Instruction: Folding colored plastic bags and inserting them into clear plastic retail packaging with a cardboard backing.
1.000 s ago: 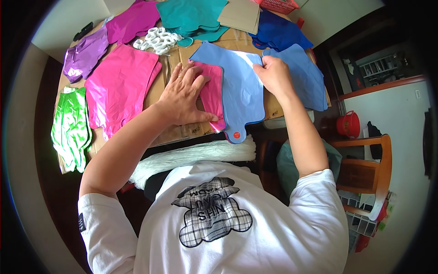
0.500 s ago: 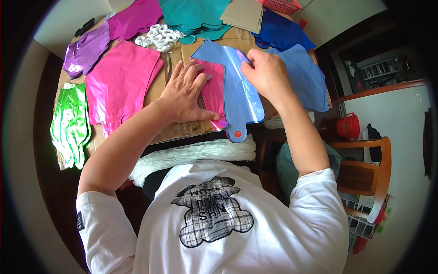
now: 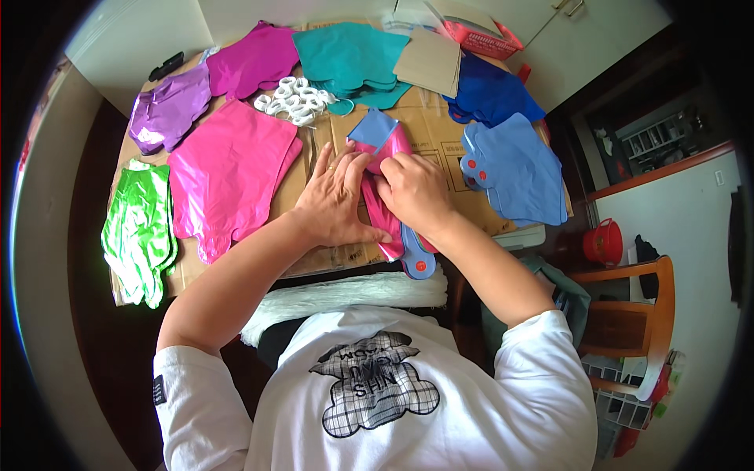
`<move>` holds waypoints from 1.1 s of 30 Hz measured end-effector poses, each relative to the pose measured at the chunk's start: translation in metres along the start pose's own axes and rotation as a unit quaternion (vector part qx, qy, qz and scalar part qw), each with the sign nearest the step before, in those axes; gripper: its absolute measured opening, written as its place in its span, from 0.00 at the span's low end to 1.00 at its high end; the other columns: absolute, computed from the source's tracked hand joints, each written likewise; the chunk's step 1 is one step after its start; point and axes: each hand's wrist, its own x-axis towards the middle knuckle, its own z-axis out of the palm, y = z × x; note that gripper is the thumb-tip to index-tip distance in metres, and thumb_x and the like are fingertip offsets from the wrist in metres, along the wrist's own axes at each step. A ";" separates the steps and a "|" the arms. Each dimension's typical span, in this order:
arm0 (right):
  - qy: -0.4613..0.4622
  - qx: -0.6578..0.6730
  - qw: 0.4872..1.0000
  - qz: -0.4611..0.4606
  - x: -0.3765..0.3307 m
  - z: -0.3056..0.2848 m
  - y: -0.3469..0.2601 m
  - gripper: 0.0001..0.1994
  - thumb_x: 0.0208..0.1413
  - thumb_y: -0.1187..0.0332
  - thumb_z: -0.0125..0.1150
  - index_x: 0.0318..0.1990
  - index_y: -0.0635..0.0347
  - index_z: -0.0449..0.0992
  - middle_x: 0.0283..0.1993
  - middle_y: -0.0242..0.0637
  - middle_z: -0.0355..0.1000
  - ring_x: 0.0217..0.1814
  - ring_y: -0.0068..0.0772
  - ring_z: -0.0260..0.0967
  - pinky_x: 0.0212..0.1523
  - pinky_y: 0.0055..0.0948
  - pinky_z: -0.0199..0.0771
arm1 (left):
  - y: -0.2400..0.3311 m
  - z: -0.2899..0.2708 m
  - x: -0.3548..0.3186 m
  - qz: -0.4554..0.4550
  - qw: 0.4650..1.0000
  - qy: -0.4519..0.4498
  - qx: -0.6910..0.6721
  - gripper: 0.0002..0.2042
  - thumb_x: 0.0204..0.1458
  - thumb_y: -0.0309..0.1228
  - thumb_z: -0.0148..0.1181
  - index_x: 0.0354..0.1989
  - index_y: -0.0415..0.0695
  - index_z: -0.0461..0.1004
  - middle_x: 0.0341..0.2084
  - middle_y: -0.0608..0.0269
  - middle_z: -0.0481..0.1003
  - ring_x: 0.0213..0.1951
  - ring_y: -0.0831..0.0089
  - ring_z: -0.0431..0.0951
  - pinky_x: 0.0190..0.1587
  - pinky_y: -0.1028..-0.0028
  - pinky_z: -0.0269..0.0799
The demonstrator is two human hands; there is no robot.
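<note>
Folded bundle of flat foil balloons, light blue outer sheet (image 3: pixel 375 128) over a pink one (image 3: pixel 379 213): lies at the centre of the brown cardboard sheet (image 3: pixel 428 129) covering the table. Its middle is hidden under both hands; only the blue top corner, a pink edge and the blue rounded tail with a red dot (image 3: pixel 419 266) show.

Left hand (image 3: pixel 336 202): palm down, fingers spread flat, pressing the bundle's left side.

Right hand (image 3: pixel 414 191): knuckles up, fingers curled in on the pink fold; fingertips hidden, so the exact grip cannot be told.

Adjacent: stack of light blue foil balloons (image 3: pixel 514 169), right; large pink foil balloon (image 3: pixel 228 173), left.
</note>
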 end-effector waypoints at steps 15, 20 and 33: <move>-0.019 0.112 0.989 -0.091 -0.005 -0.007 0.021 0.04 0.44 0.73 0.63 0.28 0.62 0.76 0.33 0.36 0.71 0.42 0.39 0.68 0.44 0.37 0.68 | 0.000 0.001 0.001 0.030 0.999 0.008 0.018 0.53 0.31 0.70 0.59 0.61 0.41 0.55 0.54 0.51 0.61 0.65 0.51 0.53 0.67 0.49 0.38; 0.006 0.168 0.984 -0.064 -0.018 0.002 0.025 0.06 0.44 0.71 0.63 0.30 0.60 0.76 0.37 0.35 0.69 0.44 0.39 0.69 0.47 0.36 0.68 | 0.000 0.002 0.001 0.038 0.998 0.003 0.040 0.52 0.32 0.68 0.61 0.60 0.40 0.57 0.55 0.48 0.60 0.65 0.52 0.53 0.67 0.47 0.39; 0.000 0.195 0.980 -0.028 -0.026 0.012 0.028 0.13 0.50 0.73 0.57 0.44 0.62 0.70 0.48 0.41 0.68 0.50 0.44 0.68 0.51 0.38 0.69 | 0.004 -0.002 0.007 0.068 0.996 -0.007 0.063 0.49 0.35 0.68 0.58 0.56 0.35 0.61 0.53 0.51 0.64 0.65 0.58 0.56 0.68 0.50 0.38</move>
